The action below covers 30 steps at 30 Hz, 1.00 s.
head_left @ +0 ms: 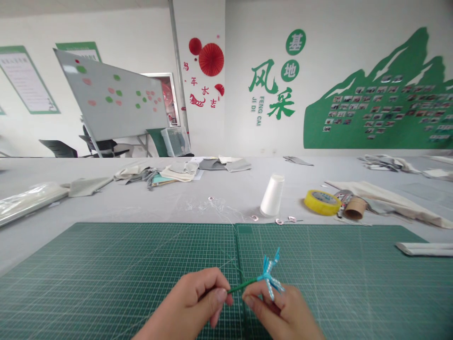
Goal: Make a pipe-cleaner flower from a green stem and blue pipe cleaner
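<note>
An artificial flower with narrow blue petals (pixel 269 276), some edged with white bead-like dots, sits at the end of a thin green stem (pixel 242 286). My left hand (pixel 196 302) pinches the lower end of this stem between thumb and forefinger. Just under the flower head is my right hand (pixel 279 309), its thumb and forefinger pressed together close to the stem, and petals hang over its fingers. What lies between those right fingertips is hidden. A fine thread (pixel 238 265) curves over the mat near the stem.
Both hands are above green cutting mats (pixel 141 264). Behind them stand a white thread cone (pixel 272 196), a yellow tape roll (pixel 322 202) and a cardboard tube (pixel 355 208). Fabric pieces (pixel 180 170) lie farther back; a plastic-wrapped roll (pixel 31 200) lies left.
</note>
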Motion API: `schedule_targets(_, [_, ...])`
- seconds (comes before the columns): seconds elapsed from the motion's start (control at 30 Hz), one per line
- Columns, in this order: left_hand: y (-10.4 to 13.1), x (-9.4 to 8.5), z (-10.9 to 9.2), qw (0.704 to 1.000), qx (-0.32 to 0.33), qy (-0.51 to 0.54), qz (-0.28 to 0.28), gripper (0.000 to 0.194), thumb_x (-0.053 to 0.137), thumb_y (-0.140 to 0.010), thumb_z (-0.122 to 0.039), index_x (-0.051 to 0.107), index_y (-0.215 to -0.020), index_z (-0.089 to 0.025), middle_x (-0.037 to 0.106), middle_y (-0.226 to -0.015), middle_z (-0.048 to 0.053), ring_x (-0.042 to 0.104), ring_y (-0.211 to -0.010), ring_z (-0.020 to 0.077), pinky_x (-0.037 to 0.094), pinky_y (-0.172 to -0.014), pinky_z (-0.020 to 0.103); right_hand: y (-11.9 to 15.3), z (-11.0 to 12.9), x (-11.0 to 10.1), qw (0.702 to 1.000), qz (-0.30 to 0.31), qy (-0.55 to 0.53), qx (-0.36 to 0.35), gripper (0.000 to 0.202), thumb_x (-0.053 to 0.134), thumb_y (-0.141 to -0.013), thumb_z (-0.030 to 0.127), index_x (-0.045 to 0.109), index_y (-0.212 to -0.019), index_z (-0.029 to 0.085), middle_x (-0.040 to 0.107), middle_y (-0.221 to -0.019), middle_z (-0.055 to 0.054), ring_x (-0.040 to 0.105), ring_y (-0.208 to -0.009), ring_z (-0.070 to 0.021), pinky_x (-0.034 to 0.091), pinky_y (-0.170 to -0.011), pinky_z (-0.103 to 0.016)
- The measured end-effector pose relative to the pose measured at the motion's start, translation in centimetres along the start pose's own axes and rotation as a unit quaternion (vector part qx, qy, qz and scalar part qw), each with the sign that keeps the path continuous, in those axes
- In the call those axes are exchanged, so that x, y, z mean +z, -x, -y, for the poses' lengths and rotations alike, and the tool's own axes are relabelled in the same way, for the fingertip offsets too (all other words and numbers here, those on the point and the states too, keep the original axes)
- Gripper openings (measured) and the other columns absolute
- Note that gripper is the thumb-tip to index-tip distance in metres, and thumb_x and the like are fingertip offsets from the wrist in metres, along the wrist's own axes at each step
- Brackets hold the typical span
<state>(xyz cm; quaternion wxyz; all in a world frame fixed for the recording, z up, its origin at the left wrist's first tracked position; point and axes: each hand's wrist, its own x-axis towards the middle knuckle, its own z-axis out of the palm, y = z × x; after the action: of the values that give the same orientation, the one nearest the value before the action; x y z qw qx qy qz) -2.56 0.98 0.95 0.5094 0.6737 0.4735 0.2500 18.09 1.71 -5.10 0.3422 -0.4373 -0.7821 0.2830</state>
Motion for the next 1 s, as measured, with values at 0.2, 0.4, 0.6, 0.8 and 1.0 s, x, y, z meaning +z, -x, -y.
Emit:
schedule_targets(0.2, [-0.8, 0.6, 1.7, 0.999, 0.013, 0.029, -0.015, 0.018, 0.054, -0.083, -0.038, 0.055, -0.085, -0.02, 0.035, -0.061, -0.008, 0.03, -0.054, 0.0114, 0.025, -0.053, 0.023, -0.3, -0.7, 0.4, 0.991, 0.029, -0.094, 0.086, 0.026, 0.054, -0.088, 0.035, 0.068, -0.071, 0.021, 0.044, -0.056, 0.005, 0.042, -0.053, -0.014, 0.034, -0.053, -0.024])
schedule_targets(0.4, [-1.4, 0.5, 1.8, 0.999, -0.009, 0.049, -0.013, 0.016, 0.052, -0.083, -0.035, 0.052, -0.078, -0.02, 0.043, -0.06, -0.007, 0.037, -0.054, 0.0116, 0.031, -0.057, 0.024, -0.5, -1.7, 1.0, 0.986, 0.021, -0.143, 0.084, 0.03, 0.055, -0.087, 0.039, 0.056, -0.064, 0.02, 0.036, -0.059, 0.006, 0.033, -0.055, -0.0132, 0.028, -0.052, -0.024])
schedule_targets(0.6, [-2.0, 1.1, 1.6, 0.998, 0.02, 0.027, -0.043, 0.013, 0.052, -0.085, -0.028, 0.053, -0.076, -0.018, 0.044, -0.062, -0.006, 0.042, -0.06, 0.0132, 0.033, -0.06, 0.026, -0.6, -1.6, 1.0, 0.983, 0.014, -0.156, 0.094, 0.028, 0.058, -0.086, 0.038, 0.063, -0.066, 0.019, 0.033, -0.055, 0.008, 0.032, -0.052, -0.0126, 0.026, -0.051, -0.024])
schedule_targets(0.8, [-3.4, 2.0, 1.5, 0.995, 0.051, 0.063, -0.054, 0.013, 0.053, -0.085, -0.03, 0.052, -0.077, -0.019, 0.043, -0.061, -0.007, 0.041, -0.058, 0.0126, 0.033, -0.058, 0.025, -0.7, -2.1, 1.2, 0.982, 0.006, -0.163, 0.098, 0.023, 0.06, -0.086, 0.033, 0.068, -0.07, 0.018, 0.035, -0.055, 0.007, 0.034, -0.053, -0.0131, 0.027, -0.053, -0.025])
schedule_targets(1.0, [-3.3, 2.0, 2.2, 0.995, 0.059, 0.068, -0.049, 0.019, 0.054, -0.082, -0.034, 0.053, -0.072, -0.019, 0.039, -0.061, -0.006, 0.035, -0.058, 0.0127, 0.029, -0.056, 0.025, -0.6, -2.8, 1.5, 0.973, 0.016, -0.203, 0.107, 0.03, 0.06, -0.084, 0.043, 0.065, -0.069, 0.019, 0.036, -0.055, 0.006, 0.034, -0.054, -0.0138, 0.026, -0.051, -0.026])
